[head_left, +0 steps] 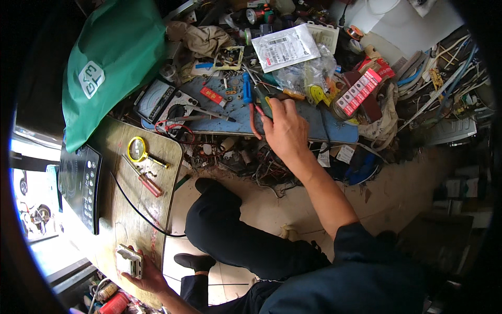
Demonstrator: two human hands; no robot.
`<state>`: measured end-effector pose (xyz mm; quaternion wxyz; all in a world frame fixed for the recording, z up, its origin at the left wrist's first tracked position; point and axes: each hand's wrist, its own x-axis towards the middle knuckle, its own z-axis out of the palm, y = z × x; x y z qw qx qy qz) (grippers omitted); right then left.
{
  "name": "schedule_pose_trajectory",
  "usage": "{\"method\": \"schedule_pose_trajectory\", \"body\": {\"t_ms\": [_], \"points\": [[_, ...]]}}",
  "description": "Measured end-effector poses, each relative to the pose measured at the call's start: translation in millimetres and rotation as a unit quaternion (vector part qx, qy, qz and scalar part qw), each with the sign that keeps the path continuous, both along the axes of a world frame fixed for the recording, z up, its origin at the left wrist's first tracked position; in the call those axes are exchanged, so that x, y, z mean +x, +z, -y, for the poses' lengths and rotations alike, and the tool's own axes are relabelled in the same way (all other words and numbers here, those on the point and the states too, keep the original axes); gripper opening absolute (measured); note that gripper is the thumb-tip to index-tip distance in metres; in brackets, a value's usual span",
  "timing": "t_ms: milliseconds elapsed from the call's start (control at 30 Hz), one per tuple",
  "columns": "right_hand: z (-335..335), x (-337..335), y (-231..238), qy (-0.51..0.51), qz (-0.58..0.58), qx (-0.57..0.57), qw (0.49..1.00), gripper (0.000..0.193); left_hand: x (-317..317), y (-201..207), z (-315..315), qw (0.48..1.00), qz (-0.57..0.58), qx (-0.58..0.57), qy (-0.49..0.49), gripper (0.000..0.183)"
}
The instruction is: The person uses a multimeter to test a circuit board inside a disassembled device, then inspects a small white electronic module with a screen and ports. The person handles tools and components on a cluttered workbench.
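Right hand [286, 130] at the red-handled pliers [252, 118]; left hand [150, 276] around a pale boxy part [127, 263].
Near, on the left, the left hand was closed on the part at the edge of the wooden tabletop [120, 230]. Farther off, the pliers lay on the blue tabletop [240, 125], just left of the right hand, much the nearer of the two, their handles running roughly near to far. That hand's fingers were half curled at a dark green handle [265, 102]; from where I stood, I couldn't tell whether they had hold of it. To the right stood a red-and-white printed strip box [358, 93]; on the left, a green bag [117, 49] bore a white lettered emblem; farthest, a white parcel [285, 48] wore a barcode label.
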<state>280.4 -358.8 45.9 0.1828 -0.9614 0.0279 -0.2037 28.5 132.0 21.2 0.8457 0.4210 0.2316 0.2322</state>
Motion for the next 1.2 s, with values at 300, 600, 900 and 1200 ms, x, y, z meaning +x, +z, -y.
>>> {"method": "schedule_pose_trajectory", "body": {"t_ms": [300, 600, 900, 1200], "points": [[-19.9, -1.0, -18.0, -0.007, 0.088, 0.051, 0.995, 0.046, 3.6, 2.8, 4.3, 0.999, 0.023, -0.005, -0.042, 0.082], [-39.3, -1.9, -24.6, 0.023, 0.114, 0.091, 0.989, 0.044, -3.9, -4.1, -10.1, 0.996, 0.039, -0.023, -0.071, 0.082], [-18.5, -9.4, -34.1, 0.02, 0.136, 0.093, 0.986, 0.038, -0.9, -1.0, -5.3, 0.996, 0.048, -0.026, -0.067, 0.08], [2.8, -8.4, -32.8, 0.047, 0.138, 0.162, 0.976, 0.022, 1.9, 2.4, 2.5, 0.998, 0.033, -0.02, -0.043, 0.08]]}}
